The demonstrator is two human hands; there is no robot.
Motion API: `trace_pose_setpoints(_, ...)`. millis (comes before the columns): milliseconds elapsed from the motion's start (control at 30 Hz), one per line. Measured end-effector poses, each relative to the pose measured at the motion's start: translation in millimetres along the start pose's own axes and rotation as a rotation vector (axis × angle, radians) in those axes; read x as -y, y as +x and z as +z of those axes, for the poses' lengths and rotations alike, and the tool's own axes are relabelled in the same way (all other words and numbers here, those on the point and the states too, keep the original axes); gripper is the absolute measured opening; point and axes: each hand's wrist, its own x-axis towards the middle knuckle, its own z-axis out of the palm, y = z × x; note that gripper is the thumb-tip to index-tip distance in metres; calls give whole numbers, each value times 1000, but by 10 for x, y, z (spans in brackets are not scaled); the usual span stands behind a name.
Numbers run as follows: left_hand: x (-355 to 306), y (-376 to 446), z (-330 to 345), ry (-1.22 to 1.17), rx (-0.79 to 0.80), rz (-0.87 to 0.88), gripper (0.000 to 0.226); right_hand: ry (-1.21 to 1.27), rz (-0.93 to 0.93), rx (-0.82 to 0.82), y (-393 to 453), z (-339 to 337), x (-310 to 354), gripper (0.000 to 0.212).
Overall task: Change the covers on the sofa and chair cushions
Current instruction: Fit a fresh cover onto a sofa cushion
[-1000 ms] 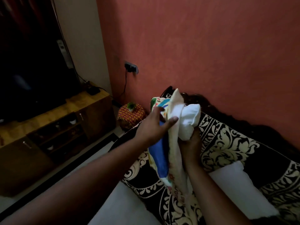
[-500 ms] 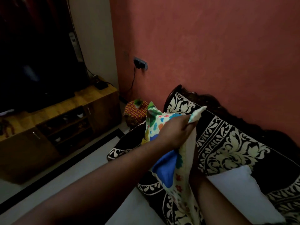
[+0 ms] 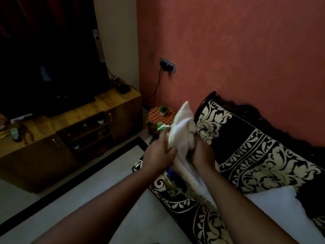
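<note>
Both hands hold a bundle of cloth above the sofa's left end. My left hand grips the colourful printed cushion cover, whose pale inner side faces me and whose blue and green print shows at the edges. My right hand grips a white cushion insert that sticks up out of the cover. The cover's lower part hangs down between my forearms. A second bare white cushion lies on the sofa seat at the right.
The sofa has a black and cream floral throw and a dark carved wooden back against the red wall. A small stool with a plant stands left of it. A wooden TV cabinet with a television lines the left wall.
My left hand has slid down the cover from near its top, and the white insert now shows above both hands. The camera has tilted down and to the left.
</note>
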Motion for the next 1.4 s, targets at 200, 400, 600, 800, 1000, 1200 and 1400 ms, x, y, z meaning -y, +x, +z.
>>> trace_pose_setpoints(200, 659, 194, -298, 227, 99, 6, 107, -157, -198, 175, 333, 442, 264, 59)
trace_pose_setpoints(400, 957, 614, -240, 806, 113, 535, 90, -164, -327, 335, 846, 1071, 255, 71)
trace_pose_setpoints(600, 1303, 1461, 161, 1289, 644, 620, 46, -139, -442, 402, 1545, 1657, 155, 61)
trace_pose_setpoints(800, 1345, 2208, 523, 1041, 803, 463, 45, -246, -551, 413, 1978, 1913, 84, 59)
trace_pose_setpoints(1000, 1304, 2912, 393, 698, 920, 369, 43, -190, -554, 696, 2194, 1974, -180, 55)
trace_pose_setpoints(1200, 1469, 3315, 472, 178, 791, 170, 23, 485, -241, 734, 2302, 1760, -636, 22)
trace_pose_setpoints(1400, 1682, 3648, 567, 178, 773, 103, 48, -99, -275, 683, 2017, 1427, -856, 75)
